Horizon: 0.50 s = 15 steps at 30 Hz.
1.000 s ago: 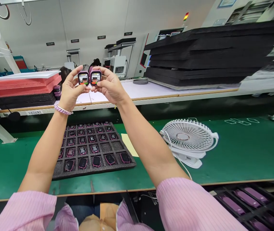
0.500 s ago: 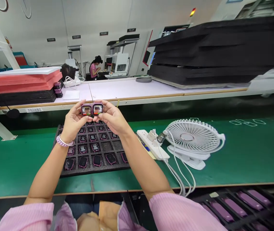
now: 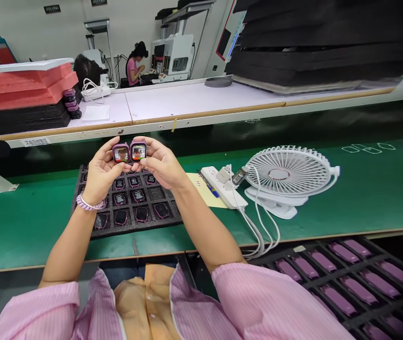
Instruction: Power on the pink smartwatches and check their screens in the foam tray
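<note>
Side by side in front of me are two purple-framed smartwatch bodies with lit screens that show a picture. My left hand (image 3: 103,171) grips the left smartwatch (image 3: 121,153) by its edges between thumb and fingers. The right smartwatch (image 3: 138,152) is pinched the same way in my right hand (image 3: 162,163). Both are held up above a black foam tray (image 3: 159,228) on the green bench. Several more smartwatches (image 3: 138,196) lie in the tray's square pockets, some with lit text, others dark. My hands and forearms cover parts of the tray.
Right of the tray stand a white power strip (image 3: 224,189) with cables and a white clip fan (image 3: 282,174). A yellow paper (image 3: 201,189) lies beside the strip. Purple pieces fill a black tray (image 3: 314,281) at lower right. Foam stacks (image 3: 314,61) rest on the shelf; a person (image 3: 136,66) sits beyond.
The view has tilted downward, so bench and shelf sit higher and more of the lower-right tray shows. Both hands still hold the two smartwatches together, with little change in grip.
</note>
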Motion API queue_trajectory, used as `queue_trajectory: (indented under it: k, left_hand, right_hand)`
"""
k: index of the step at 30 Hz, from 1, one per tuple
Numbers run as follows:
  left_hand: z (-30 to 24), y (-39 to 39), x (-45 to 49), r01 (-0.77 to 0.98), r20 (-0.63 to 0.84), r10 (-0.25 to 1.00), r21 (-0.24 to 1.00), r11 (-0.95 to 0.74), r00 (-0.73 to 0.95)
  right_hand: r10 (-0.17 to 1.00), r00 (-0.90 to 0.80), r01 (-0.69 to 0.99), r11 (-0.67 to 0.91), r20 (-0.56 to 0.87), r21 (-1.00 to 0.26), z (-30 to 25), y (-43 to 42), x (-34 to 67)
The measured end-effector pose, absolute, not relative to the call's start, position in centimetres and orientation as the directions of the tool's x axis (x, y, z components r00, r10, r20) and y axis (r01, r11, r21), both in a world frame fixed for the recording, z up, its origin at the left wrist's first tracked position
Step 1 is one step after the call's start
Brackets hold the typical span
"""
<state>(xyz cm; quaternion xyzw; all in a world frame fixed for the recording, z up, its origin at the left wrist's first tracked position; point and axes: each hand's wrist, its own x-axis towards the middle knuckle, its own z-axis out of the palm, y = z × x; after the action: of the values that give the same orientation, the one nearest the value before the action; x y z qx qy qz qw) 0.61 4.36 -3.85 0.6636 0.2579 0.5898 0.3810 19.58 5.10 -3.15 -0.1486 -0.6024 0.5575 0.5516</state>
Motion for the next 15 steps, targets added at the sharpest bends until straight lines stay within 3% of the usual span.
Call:
queue_trajectory:
  k: [15]
  left_hand:
    - [-5.7, 5.4, 0.7, -0.083, 0.559, 0.803, 0.828, -0.554, 0.207]
  right_hand:
    - [0.824, -0.328, -0.449, 0.293, 0.461, -0.844, -5.2, 6.1, 19.9]
